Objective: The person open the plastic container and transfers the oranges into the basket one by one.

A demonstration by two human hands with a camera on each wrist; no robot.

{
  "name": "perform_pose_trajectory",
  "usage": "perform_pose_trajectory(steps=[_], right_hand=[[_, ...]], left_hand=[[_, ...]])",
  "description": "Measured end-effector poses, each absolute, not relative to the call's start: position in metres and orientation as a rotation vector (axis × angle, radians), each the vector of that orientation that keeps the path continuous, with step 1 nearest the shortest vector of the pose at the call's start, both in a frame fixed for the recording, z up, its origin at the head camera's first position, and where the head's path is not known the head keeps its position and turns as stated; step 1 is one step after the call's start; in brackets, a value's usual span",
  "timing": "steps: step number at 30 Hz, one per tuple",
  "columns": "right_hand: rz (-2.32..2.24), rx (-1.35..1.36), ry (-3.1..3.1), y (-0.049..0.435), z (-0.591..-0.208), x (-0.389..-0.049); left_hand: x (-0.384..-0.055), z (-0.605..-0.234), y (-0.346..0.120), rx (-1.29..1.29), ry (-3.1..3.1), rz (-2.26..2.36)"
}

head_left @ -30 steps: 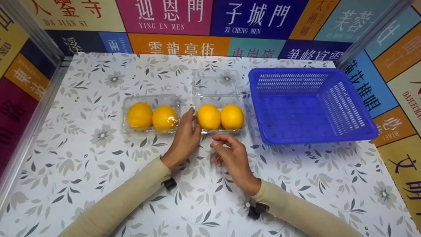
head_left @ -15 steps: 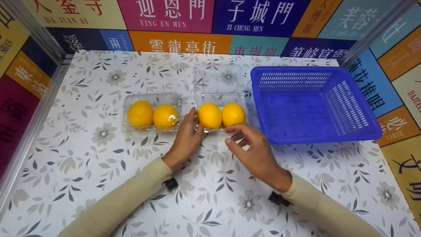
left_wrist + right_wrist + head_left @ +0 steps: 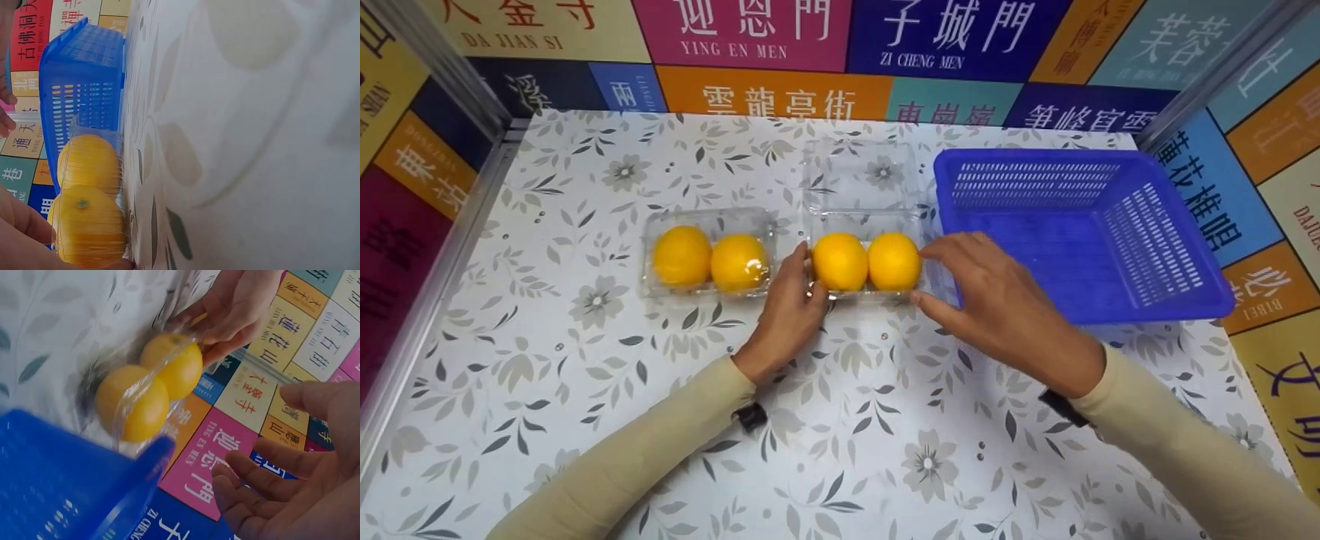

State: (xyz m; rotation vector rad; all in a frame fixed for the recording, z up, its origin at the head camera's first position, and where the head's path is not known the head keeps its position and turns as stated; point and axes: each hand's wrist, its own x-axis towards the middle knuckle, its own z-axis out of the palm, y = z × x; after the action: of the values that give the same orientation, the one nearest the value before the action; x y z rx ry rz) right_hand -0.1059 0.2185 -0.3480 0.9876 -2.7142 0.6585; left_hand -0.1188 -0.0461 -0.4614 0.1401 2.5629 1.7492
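Note:
Two oranges (image 3: pixel 841 262) sit side by side in a clear plastic clamshell box (image 3: pixel 864 220), its lid laid back behind it. My left hand (image 3: pixel 790 315) holds the box's left end, thumb at the front corner and fingers along the side. In the left wrist view, fingers (image 3: pixel 29 224) of this hand lie at the near end of the box. My right hand (image 3: pixel 1005 311) is spread at the box's right end, fingertips close to the right-hand orange (image 3: pixel 895 262). The right wrist view shows nothing between that hand's parted fingers (image 3: pixel 304 464).
A second clear clamshell box (image 3: pixel 706 215), with two oranges inside and its lid down, stands to the left. To the right, a blue plastic basket (image 3: pixel 1065 311) is close beside the open box and behind my right hand. Printed panels (image 3: pixel 750 37) wall the table's back and sides.
My right hand has moved right and away from me, from the front of the open box to its right end, and its fingers have spread. My left hand has stayed at the left end.

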Motion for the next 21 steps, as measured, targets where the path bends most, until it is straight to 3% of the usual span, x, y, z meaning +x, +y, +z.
perform_pose_trajectory(steps=[21], right_hand=[[0.399,1.069,-2.914,0.216,-0.339,-0.152]], left_hand=[[-0.121,-0.463,-0.047,0.139,2.559,1.739]])
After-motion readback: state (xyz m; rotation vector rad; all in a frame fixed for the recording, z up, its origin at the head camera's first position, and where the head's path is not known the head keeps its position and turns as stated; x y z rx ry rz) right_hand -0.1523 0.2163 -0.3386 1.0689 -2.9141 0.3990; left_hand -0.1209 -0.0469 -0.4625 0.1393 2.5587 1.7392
